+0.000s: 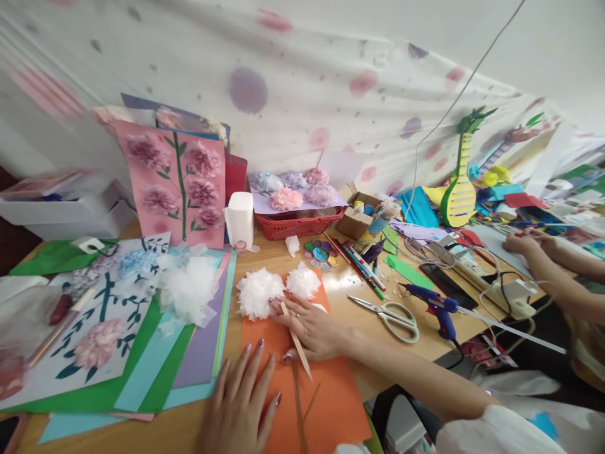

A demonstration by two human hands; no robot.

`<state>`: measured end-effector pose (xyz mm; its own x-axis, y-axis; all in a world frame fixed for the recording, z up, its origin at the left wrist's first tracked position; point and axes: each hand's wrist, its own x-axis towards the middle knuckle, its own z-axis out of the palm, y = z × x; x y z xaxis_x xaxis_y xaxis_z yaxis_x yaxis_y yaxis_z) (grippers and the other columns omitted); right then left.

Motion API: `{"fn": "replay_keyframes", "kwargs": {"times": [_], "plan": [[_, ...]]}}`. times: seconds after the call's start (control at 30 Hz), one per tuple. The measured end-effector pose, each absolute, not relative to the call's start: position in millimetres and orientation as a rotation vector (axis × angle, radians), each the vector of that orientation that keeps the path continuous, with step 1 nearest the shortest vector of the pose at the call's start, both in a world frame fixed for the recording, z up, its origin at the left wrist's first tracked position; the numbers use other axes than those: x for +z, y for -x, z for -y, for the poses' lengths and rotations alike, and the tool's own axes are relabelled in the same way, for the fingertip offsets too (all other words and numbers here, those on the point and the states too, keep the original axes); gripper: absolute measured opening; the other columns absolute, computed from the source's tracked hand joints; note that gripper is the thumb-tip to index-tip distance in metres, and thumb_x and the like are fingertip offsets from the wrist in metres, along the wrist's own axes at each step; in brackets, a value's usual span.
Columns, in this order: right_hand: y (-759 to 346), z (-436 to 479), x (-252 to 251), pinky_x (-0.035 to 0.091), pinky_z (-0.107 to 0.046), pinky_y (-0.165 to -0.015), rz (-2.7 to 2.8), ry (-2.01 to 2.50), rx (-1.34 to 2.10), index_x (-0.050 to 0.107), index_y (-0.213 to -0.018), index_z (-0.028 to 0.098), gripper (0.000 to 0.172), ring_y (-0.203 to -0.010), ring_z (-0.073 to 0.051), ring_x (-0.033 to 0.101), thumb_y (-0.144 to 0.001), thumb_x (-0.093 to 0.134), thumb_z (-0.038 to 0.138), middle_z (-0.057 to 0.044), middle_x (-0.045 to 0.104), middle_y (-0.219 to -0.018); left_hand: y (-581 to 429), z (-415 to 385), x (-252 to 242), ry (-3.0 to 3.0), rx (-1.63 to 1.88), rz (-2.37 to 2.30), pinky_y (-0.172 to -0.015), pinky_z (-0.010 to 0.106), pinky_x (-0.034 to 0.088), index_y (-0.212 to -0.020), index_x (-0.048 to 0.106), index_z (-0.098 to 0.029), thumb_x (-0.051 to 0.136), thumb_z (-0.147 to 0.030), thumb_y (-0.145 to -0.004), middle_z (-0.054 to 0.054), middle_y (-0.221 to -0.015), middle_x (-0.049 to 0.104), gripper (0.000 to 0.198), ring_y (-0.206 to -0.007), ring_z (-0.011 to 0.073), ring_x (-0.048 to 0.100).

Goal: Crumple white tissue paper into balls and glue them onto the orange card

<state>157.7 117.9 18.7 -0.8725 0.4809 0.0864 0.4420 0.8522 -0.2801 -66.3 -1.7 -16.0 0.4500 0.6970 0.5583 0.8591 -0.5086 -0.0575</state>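
Red basket [299,227] beside cardboard box [352,224]

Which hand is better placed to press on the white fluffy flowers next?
Probably the right hand: its fingertips are right by the white flowers, though a wooden stick lies across its fingers. The left hand is lower, at the left edge of the orange paper.

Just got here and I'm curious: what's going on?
The person's right hand holds a stick near two white puffs at an orange sheet's far end. The left hand rests at the sheet's left edge. Scissors and a glue gun sit to the right; another person's hands are farther right.
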Motion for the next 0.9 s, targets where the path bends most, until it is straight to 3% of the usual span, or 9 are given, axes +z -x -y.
{"fn": "replay_keyframes", "kwargs": {"times": [0.13,0.27,0.33,0.43,0.53,0.67,0.77,0.9], "plan": [[-164.5,-113.8,24.2,0.021,-0.052,-0.123,2.788,0.762,0.403,0.042,-0.143,0.012,0.067,-0.152,-0.03,0.022,-0.093,0.054,0.055,-0.02,0.037,-0.159,69.7,1.4,-19.7,2.395,-0.611,1.316,-0.097,0.045,0.045,-0.135,0.061,-0.023,0.054,-0.035,-0.088,0.008,-0.14,0.063,0.049,-0.122,0.0292,0.06],[-188.4,-102.8,30.1,0.036,-0.054,-0.116,2.56,0.951,0.247,0.05,-0.135,0.017,0.044,-0.149,-0.029,0.029,-0.096,0.048,0.035,-0.016,0.054,-0.148,64.3,1.8,-18.9,2.349,-0.582,1.321,-0.097,0.046,0.045,-0.13,0.065,-0.022,0.048,-0.032,-0.091,0.007,-0.139,0.064,0.044,-0.122,0.0284,0.059],[-208.7,-95.7,27.2,0.035,-0.059,-0.114,2.427,1.233,0.095,0.052,-0.134,0.021,0.038,-0.148,-0.03,0.03,-0.097,0.043,0.024,-0.013,0.059,-0.143,58.1,1.0,-17.8,2.307,-0.61,1.357,-0.099,0.046,0.042,-0.128,0.066,-0.02,0.046,-0.027,-0.091,0.007,-0.137,0.065,0.042,-0.123,0.0283,0.059],[-243.2,-88.5,14.7,0.039,-0.06,-0.109,2.306,1.429,-0.074,0.056,-0.13,0.021,0.038,-0.148,-0.034,0.027,-0.094,0.043,0.017,-0.013,0.053,-0.149,51.4,-2.9,-16.8,2.287,-0.598,1.462,-0.108,0.044,0.036,-0.129,0.064,-0.022,0.046,-0.022,-0.093,0.004,-0.139,0.064,0.041,-0.128,0.0252,0.055],[-268.6,-86.6,1.6,0.037,-0.062,-0.107,2.309,1.485,-0.253,0.059,-0.131,0.026,0.049,-0.143,-0.037,0.036,-0.089,0.04,0.008,-0.009,0.058,-0.145,54.2,-7.8,-15.1,2.366,-0.574,1.487,-0.111,0.041,0.036,-0.135,0.059,-0.023,0.049,-0.026,-0.095,0.003,-0.145,0.059,0.041,-0.133,0.0235,0.05],[-273.4,-87.3,0.4,0.04,-0.06,-0.101,2.292,1.532,-0.346,0.059,-0.135,0.025,0.056,-0.137,-0.04,0.041,-0.085,0.04,0.007,-0.013,0.057,-0.144,70.9,-9.8,-8.5,2.568,-0.554,1.434,-0.107,0.044,0.044,-0.135,0.058,-0.022,0.053,-0.022,-0.092,0.006,-0.147,0.057,0.043,-0.135,0.0255,0.05],[-260.5,-86.8,10.6,0.037,-0.063,-0.102,2.18,1.534,-0.395,0.06,-0.13,0.021,0.045,-0.136,-0.042,0.042,-0.092,0.04,0.011,-0.018,0.059,-0.14,88.3,-10.7,3.9,2.709,-0.613,1.53,-0.106,0.044,0.049,-0.128,0.062,-0.026,0.054,-0.016,-0.09,0.005,-0.138,0.064,0.041,-0.127,0.0242,0.058],[-237.1,-78.1,24.5,0.039,-0.06,-0.102,2.064,1.458,-0.317,0.056,-0.129,0.02,0.033,-0.136,-0.04,0.041,-0.098,0.043,0.018,-0.017,0.061,-0.135,111.9,-35.6,42.5,2.589,-1.029,1.912,-0.099,0.041,0.054,-0.131,0.057,-0.03,0.053,-0.025,-0.092,0.006,-0.129,0.068,0.039,-0.119,0.0234,0.064]]}}
